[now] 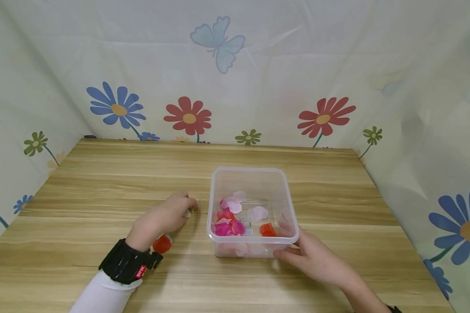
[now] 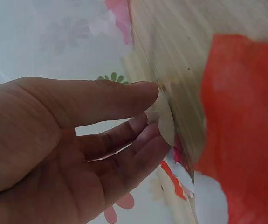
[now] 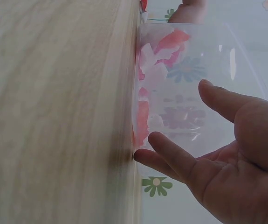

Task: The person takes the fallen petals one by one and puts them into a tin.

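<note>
A clear plastic box (image 1: 252,239) stands on the wooden table, holding pink, magenta, white and red flower petals (image 1: 230,227). To its left, my left hand (image 1: 165,215) is low over the tabletop. Its thumb and fingers pinch a whitish petal (image 2: 165,119), mostly hidden by the hand in the head view. Beside the left wrist lies a red petal (image 1: 162,244) with a pale one partly under it. At the box's near right corner is my right hand (image 1: 311,258). Its loosely spread fingers (image 3: 173,154) rest along the box's side, low by the table.
The wooden table (image 1: 113,174) runs back to a white cloth backdrop (image 1: 258,87) printed with flowers and a butterfly. Similar cloth walls (image 1: 423,143) rise at the left and right. A black band (image 1: 125,261) wraps the left wrist.
</note>
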{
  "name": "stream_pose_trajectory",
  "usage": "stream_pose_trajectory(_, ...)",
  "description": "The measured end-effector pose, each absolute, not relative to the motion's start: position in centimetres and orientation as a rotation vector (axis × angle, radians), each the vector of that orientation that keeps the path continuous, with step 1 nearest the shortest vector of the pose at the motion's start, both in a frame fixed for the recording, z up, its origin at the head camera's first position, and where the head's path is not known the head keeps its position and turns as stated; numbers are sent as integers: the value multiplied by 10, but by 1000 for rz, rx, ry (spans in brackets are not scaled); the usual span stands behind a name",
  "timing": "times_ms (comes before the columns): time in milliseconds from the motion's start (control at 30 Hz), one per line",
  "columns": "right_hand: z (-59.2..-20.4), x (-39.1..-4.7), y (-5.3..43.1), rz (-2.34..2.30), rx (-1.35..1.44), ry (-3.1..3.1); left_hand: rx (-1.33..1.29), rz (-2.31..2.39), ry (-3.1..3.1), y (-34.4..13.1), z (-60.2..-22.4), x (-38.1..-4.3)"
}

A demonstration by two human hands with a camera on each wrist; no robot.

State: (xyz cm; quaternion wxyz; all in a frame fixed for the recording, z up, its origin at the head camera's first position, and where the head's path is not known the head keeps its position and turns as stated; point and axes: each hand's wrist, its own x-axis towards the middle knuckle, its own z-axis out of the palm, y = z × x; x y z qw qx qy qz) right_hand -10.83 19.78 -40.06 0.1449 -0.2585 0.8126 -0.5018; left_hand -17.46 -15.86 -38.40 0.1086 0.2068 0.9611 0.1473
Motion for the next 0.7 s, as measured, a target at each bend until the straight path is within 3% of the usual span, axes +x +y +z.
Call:
stream_pose_trajectory(333, -401, -108, 198, -1437, -753, 2362, 542, 561, 2818, -158, -385, -176)
stream_pose_trajectory(700, -402, -108, 198, -1438, -780, 2371, 720, 673, 2901, -158, -375, -174)
